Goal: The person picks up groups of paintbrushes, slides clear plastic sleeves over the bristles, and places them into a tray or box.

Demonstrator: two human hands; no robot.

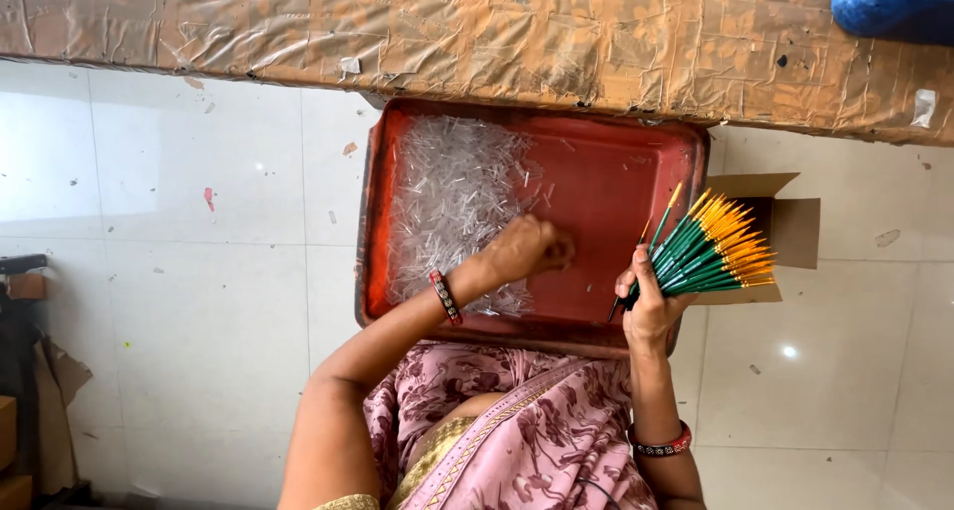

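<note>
Brushes fanned, caps at hand

Right hand [651,306], right of centre: clasped round a fan of green paintbrushes [711,252], orange tips splayed outward, presumably to keep each reachable. Left hand [527,249], mid-frame: curled shut, pinching among clear plastic caps [452,202]; contents unseen. Beneath both, a red tray [616,172] on the lap, close for reaching. Beyond, cardboard box [790,222] at right; taped brown tabletop [447,23] along the top.

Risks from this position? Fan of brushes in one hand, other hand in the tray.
1. The right hand grips a wide fan of green brushes only at their ends; a loose grip might let some slip to the floor.
2. The left hand reaches into a loose pile of clear tubes in the red tray; some may scatter over the rim.
</note>
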